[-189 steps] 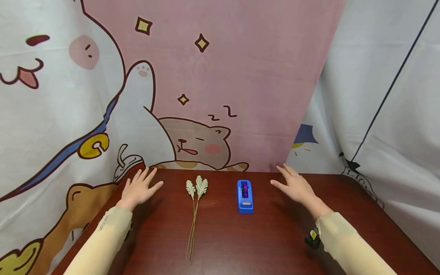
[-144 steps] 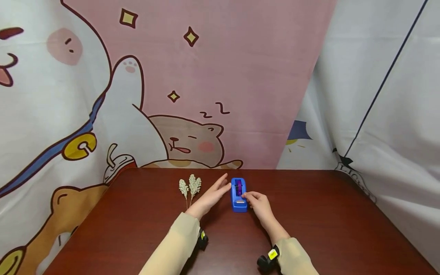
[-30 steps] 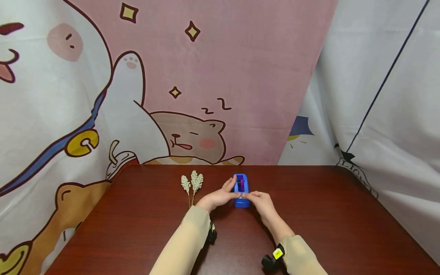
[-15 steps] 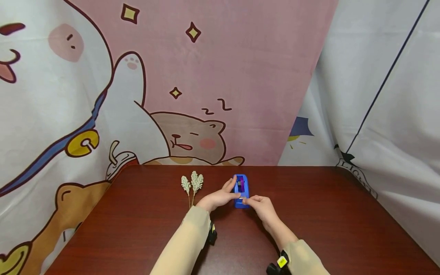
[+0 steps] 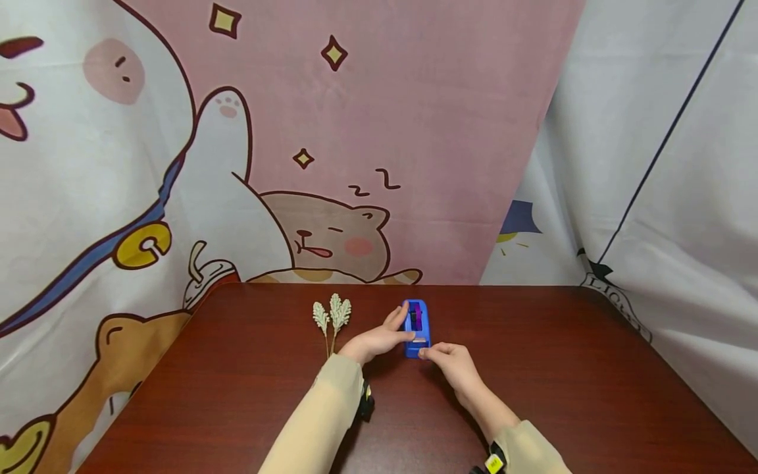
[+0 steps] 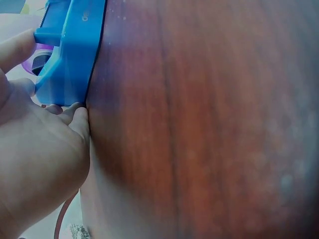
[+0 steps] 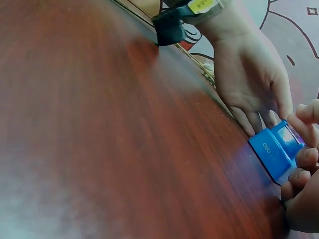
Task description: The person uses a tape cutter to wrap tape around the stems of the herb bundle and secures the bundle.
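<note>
A blue tape dispenser [image 5: 413, 352] with a purple core [image 5: 417, 317] stands on the table. My left hand [image 5: 376, 341] holds it from the left, with the thumb across its front part near the cutter. In the left wrist view the fingertips meet the dispenser's side [image 6: 75, 59] low down by the tabletop. Just past the dispenser's front end, my right hand [image 5: 456, 365] pinches with thumb and index finger. A shiny clear strip of tape [image 7: 291, 133] runs to those fingers in the right wrist view; the pinched end itself is hidden.
Pale dried-flower stems [image 5: 339, 313] lie left of the dispenser, partly covered by my left forearm. The dark red-brown table [image 5: 562, 368] ends at a hanging cartoon-print cloth [image 5: 450, 164] behind and on both sides.
From resting apart, both hands came to the dispenser. The left took hold of it. Over the last second the right has drawn back toward me, away from the roll, and the left has stayed put.
</note>
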{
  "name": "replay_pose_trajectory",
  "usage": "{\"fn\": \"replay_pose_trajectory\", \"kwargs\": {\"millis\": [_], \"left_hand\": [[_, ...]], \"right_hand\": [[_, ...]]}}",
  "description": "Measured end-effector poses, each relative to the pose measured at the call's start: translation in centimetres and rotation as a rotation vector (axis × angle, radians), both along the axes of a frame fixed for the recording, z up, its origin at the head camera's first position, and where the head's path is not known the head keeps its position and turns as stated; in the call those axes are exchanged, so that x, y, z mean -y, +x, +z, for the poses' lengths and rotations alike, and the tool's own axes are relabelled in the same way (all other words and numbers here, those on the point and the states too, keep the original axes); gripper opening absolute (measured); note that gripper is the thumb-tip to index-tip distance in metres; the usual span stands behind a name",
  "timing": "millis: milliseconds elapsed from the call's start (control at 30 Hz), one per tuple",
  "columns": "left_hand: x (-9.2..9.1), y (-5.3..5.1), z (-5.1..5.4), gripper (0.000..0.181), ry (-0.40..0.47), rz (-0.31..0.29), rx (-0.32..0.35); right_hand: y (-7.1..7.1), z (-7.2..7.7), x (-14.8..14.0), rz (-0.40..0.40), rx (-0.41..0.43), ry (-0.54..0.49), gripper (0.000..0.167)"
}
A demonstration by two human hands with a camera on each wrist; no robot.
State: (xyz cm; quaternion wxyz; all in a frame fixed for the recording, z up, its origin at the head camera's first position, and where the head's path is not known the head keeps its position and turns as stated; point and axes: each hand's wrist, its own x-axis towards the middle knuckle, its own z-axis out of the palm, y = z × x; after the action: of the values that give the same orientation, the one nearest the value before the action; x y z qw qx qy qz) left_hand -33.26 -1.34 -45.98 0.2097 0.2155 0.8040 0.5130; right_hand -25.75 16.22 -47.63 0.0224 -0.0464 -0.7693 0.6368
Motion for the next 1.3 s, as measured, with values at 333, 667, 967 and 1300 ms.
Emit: {"fn": "replay_pose_trajectory", "kwargs": {"millis": [333, 667, 967, 1300], "left_hand": [[0.1, 0.0, 0.3, 0.077, 0.010, -0.003, 0.015], [-0.1, -0.2, 0.1, 0.078, 0.002, 0.000, 0.022], [0.1, -0.1, 0.3, 0.078, -0.007, 0.008, 0.029], [0.1, 0.0, 0.1, 0.078, -0.011, 0.001, 0.026]], "right_hand": [[1.3, 0.2, 0.1, 0.011, -0.019, -0.006, 0.019], [2.4, 0.3, 0.0, 0.018, 0.022, -0.016, 0.019], [3.6, 0.3, 0.0, 0.049, 0.039, -0.063, 0.025], [4.9, 0.6, 0.0, 0.089, 0.065, -0.057, 0.025]]}}
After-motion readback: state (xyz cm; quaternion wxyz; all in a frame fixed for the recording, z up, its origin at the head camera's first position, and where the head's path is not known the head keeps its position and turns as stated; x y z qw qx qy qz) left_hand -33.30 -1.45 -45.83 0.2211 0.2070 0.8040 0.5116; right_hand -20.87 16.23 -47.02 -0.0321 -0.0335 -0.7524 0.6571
